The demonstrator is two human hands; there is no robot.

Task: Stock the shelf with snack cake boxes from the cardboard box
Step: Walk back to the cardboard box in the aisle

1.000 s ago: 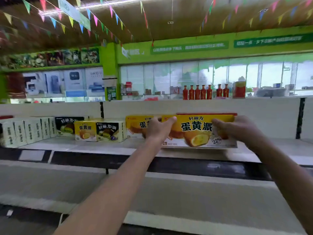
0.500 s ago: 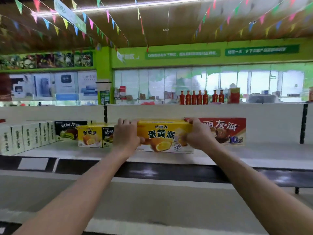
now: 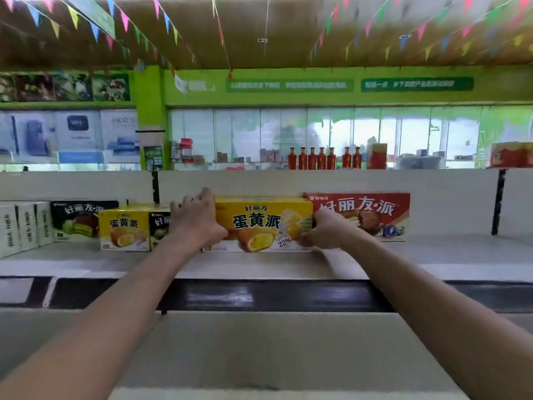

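A person stands at a pale grey shop shelf (image 3: 450,255) and holds a long yellow cardboard snack cake box (image 3: 261,223) by its two short ends. The left hand (image 3: 194,220) wraps the left end, its fingers (image 3: 202,196) curled over the top edge; the right hand (image 3: 323,230) clamps the right end lower down, with fingers bent round the corner. The box stands upright, face forward, and its bottom edge seems to rest on the shelf or sit just above it; the view does not settle which.

Just behind and to the right stands a long red snack cake box (image 3: 372,215), partly covered by the yellow one. To the left, just beside the left hand, sit a small yellow snack cake box (image 3: 124,229) and a dark green-and-black box (image 3: 158,226), with a larger black box (image 3: 78,219) behind them. The cardboard box named in the task is not in view.

The placing looks nearly done, so the risks lie in the release. The left hand is squeezed between the held box and the small ones, and pulling it out could nudge the dark box sideways or drag the yellow box askew. Pushing further back could shove the red box crooked. If the box is let go before it sits flat, it may tip forward off the shelf front.
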